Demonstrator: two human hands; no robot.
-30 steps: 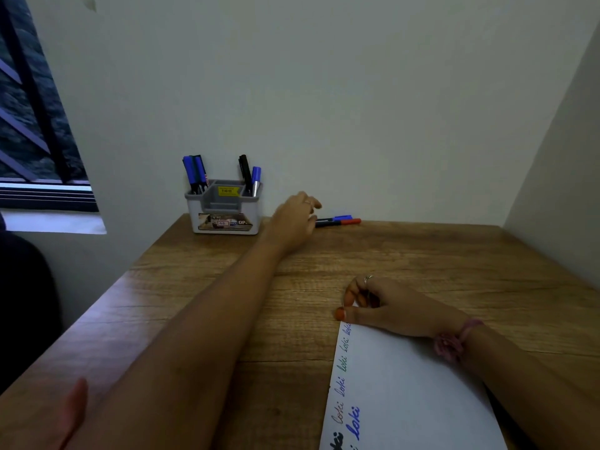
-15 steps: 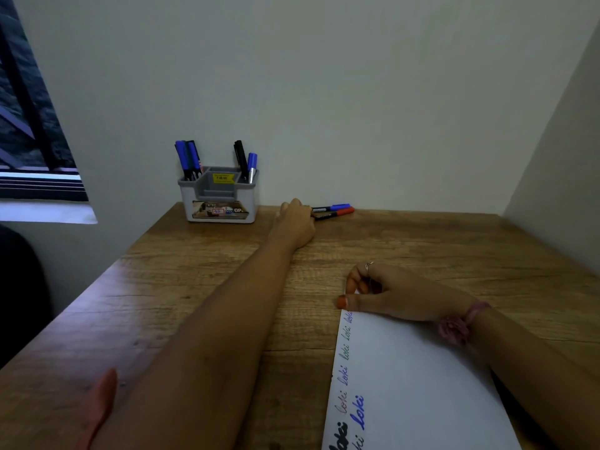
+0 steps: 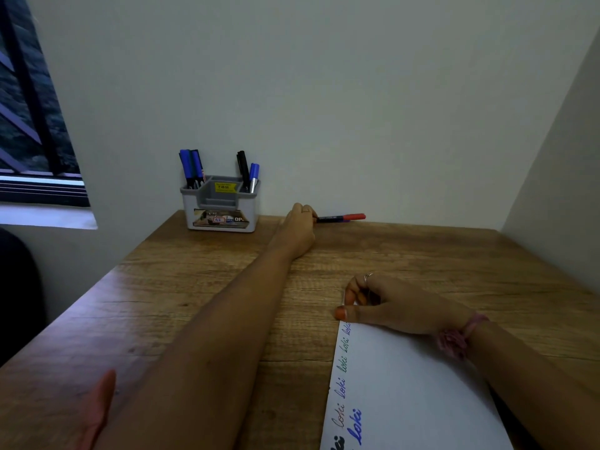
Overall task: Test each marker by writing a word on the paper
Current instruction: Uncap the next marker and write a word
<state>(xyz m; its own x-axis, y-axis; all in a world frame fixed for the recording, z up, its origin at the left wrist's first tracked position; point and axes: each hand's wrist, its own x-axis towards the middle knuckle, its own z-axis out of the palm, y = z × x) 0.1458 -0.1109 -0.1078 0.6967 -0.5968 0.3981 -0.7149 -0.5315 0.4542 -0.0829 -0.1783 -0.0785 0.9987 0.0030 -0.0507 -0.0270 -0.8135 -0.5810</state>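
A white paper [image 3: 409,384] lies at the table's near right, with the word "loki" written several times along its left edge in different colours. My right hand [image 3: 386,303] rests on the sheet's far corner, thumb flat along the edge and fingers loosely curled. My left hand [image 3: 300,224] reaches to the back wall and grips the dark end of a red-capped marker [image 3: 345,217]. A second marker with a blue part [image 3: 339,221] peeks out just beneath it. Whether the red-capped marker is off the table I cannot tell.
A grey and white pen holder [image 3: 220,211] stands at the back left against the wall, with blue markers [image 3: 190,165] on its left and black and blue markers [image 3: 246,172] on its right. The wooden table [image 3: 194,287] meets walls behind and right. A window is at far left.
My left hand reached further to the wall and closed on the end of the red-capped marker, which now lies over the blue one. My right hand stayed on the paper.
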